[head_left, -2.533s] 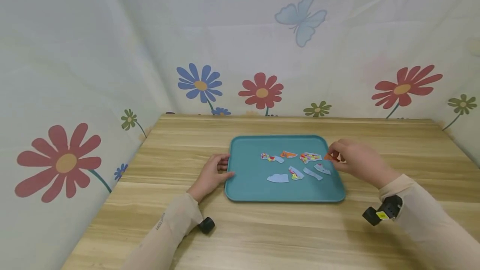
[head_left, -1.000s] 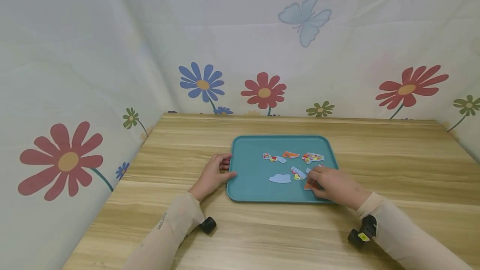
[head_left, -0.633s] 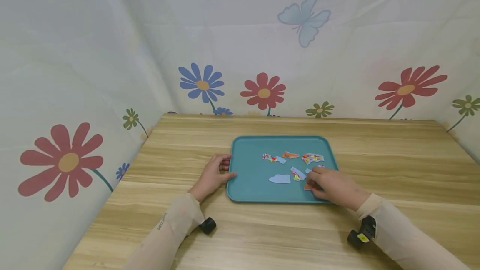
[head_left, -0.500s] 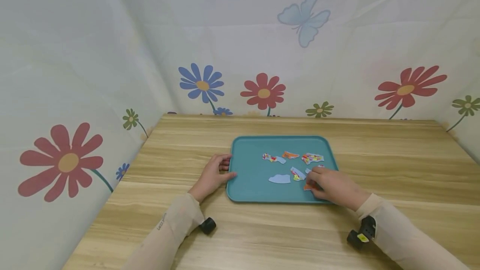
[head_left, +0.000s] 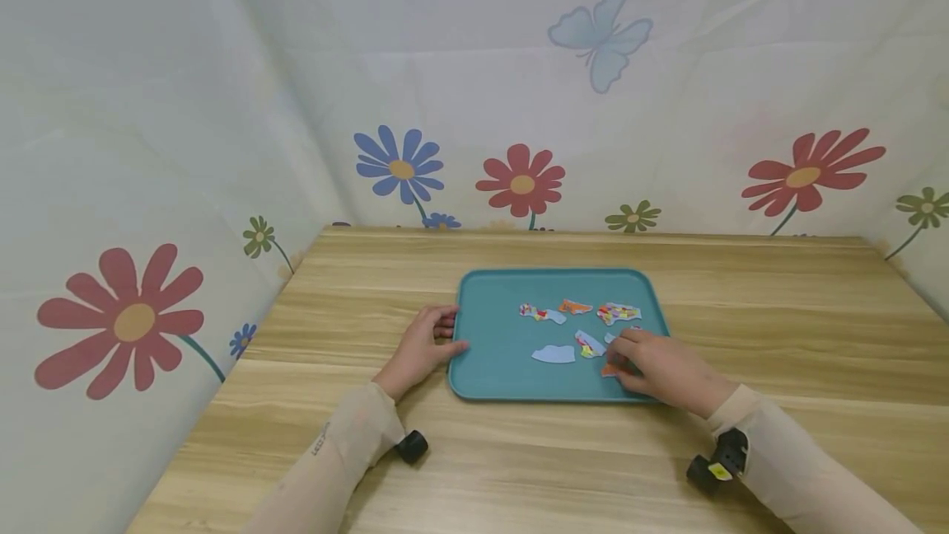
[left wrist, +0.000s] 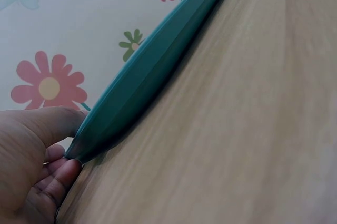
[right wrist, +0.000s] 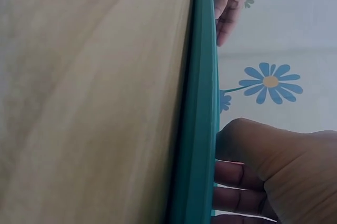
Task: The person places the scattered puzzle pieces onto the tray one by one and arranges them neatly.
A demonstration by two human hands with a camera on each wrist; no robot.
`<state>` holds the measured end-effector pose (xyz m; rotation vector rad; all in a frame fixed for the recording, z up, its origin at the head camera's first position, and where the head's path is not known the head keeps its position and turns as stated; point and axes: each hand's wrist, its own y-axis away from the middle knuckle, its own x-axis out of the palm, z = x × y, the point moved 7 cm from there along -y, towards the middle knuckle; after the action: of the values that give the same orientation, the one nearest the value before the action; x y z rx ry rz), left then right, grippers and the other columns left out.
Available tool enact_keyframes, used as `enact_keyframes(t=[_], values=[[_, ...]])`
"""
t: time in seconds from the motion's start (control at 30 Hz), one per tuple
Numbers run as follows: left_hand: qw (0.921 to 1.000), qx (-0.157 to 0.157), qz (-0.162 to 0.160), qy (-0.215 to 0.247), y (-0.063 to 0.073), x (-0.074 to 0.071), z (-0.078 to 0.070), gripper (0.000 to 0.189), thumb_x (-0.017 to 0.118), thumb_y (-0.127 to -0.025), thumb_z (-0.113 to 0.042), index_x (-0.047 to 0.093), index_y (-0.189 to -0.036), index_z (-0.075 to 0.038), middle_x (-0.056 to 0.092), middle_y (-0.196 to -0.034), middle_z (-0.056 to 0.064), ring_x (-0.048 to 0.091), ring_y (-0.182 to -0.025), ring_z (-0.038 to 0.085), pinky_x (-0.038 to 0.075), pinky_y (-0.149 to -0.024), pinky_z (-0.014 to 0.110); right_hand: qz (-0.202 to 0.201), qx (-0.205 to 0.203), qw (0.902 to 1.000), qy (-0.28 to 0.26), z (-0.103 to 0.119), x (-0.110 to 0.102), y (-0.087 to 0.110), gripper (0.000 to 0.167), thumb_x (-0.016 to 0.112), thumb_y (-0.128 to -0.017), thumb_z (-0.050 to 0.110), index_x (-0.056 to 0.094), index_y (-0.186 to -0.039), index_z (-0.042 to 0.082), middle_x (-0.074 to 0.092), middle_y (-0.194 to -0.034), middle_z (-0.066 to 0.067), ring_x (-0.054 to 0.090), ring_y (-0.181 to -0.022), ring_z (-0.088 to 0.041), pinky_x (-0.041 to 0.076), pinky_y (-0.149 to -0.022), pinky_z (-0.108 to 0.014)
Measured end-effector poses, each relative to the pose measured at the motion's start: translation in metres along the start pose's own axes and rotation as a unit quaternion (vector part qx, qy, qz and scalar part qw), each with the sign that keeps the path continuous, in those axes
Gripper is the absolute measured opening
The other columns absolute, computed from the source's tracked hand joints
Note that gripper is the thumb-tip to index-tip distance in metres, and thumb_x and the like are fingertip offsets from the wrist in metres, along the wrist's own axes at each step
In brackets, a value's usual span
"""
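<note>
My left hand (head_left: 420,349) grips the left edge of the teal tray (head_left: 493,377), thumb over the rim and fingers against its outer side, as the left wrist view confirms. Inside the tray's front right part, my right hand (head_left: 660,367) pinches an orange paper scrap (head_left: 610,370) low over the surface. The rim hides those fingertips in the right wrist view. Torn paper pieces lie around: a plain pale blue one (head_left: 554,353), a colourful strip (head_left: 589,344), another orange one (head_left: 575,306), a multicoloured one (head_left: 619,313) and a long patterned one (head_left: 542,313). My right hand partly covers further pale scraps.
The tray lies flat on a wood-grain table (head_left: 549,468). Behind the table and along its left side hangs a pale curtain (head_left: 445,64) printed with flowers and a butterfly. A black wrist camera (head_left: 412,446) sticks out from the left sleeve.
From the tray's right rim, my right hand has carried the orange scrap left and toward the front of the tray. It has stayed nearly still for the last second. My left hand keeps its hold.
</note>
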<state>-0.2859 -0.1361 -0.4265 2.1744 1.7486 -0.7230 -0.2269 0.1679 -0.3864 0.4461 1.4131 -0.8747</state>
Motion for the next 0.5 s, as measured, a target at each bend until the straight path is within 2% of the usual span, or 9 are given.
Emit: enact_keyframes(t=[0.2, 0.5], values=[[0.9998, -0.018, -0.001, -0.007, -0.0017, 0.0011, -0.0004, 0.059, 0.074, -0.083, -0.007, 0.048, -0.135, 0.004, 0.051, -0.121, 0.019, 0.06, -0.106, 0.028, 0.052, -0.094, 0.035, -0.019, 0.001, 0.9998, -0.002, 0.0, -0.0039, 0.0017, 0.015, 0.076, -0.081, 0.016, 0.069, -0.093, 0.012, 0.061, -0.088, 0.004, 0.06, -0.075, -0.007, 0.052, -0.063, -0.023], [0.9996, -0.013, -0.006, -0.024, -0.0002, 0.0002, -0.0044, 0.058, 0.075, -0.082, -0.007, 0.05, -0.134, 0.004, 0.053, -0.118, 0.018, 0.061, -0.103, 0.026, 0.053, -0.092, 0.035, -0.023, 0.016, 0.9995, -0.015, -0.0006, -0.0074, 0.0033, 0.014, 0.075, -0.082, 0.017, 0.068, -0.094, 0.013, 0.062, -0.089, 0.003, 0.059, -0.075, -0.007, 0.051, -0.063, -0.025]])
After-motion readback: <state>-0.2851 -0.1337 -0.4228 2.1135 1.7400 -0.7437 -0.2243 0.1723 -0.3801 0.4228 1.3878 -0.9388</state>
